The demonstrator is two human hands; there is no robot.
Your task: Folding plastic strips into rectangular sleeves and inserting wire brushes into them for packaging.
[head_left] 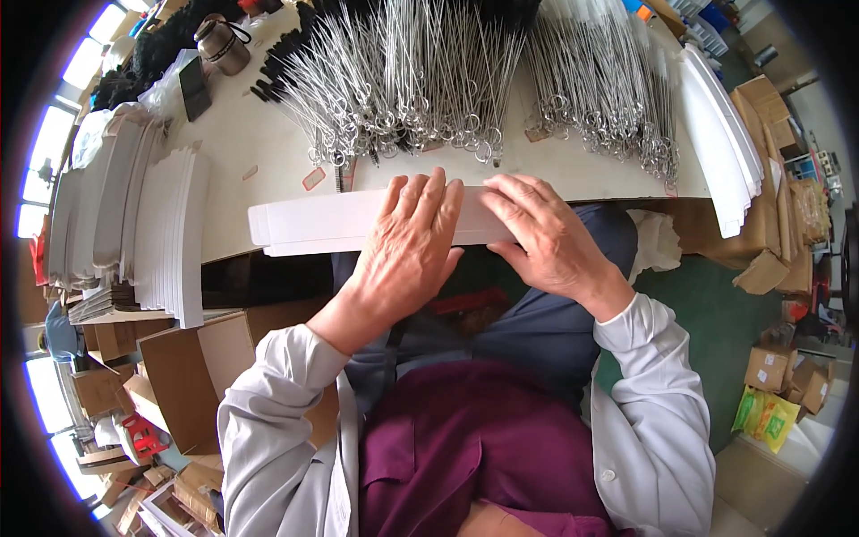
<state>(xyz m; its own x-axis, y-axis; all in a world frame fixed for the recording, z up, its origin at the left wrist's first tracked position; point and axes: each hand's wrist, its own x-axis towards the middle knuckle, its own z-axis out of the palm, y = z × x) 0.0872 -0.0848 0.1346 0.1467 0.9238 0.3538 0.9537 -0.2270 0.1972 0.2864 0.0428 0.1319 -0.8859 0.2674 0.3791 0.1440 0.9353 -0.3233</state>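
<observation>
Hands at near edge of worktop [242, 134], both on one long white flat carton [313, 224].

Carton: lies crosswise along the worktop's front edge, long axis left to right, left end free and jutting past the left hand; right part hidden under both hands. Appears flat, not erected.

Left hand [407, 242]: palm down on the carton, fingers together and stretched forward, tips reaching the carton's far edge. Pressed flat; no pinch visible. Thumb side toward the right hand.

Right hand [541, 233]: just beside the left, touching or nearly so at the fingertips. Fingers laid over the carton's right portion, slightly curled, pointing left and forward. Thumb under or at the near edge; cannot tell whether it grips the carton's edge or only rests.

Beyond the carton, farther back on worktop: two dense heaps of long metal wire pieces with ring ends, left heap [403, 80] directly behind the hands, right heap [599, 89] behind and to the right. Ring ends point toward the person, near but apart from the carton.

Left of worktop: stacks of white flat cartons [170, 233] standing on edge. Right edge: another white stack [716, 134]. Brown cardboard boxes [179, 367] below left, on the floor side.
</observation>
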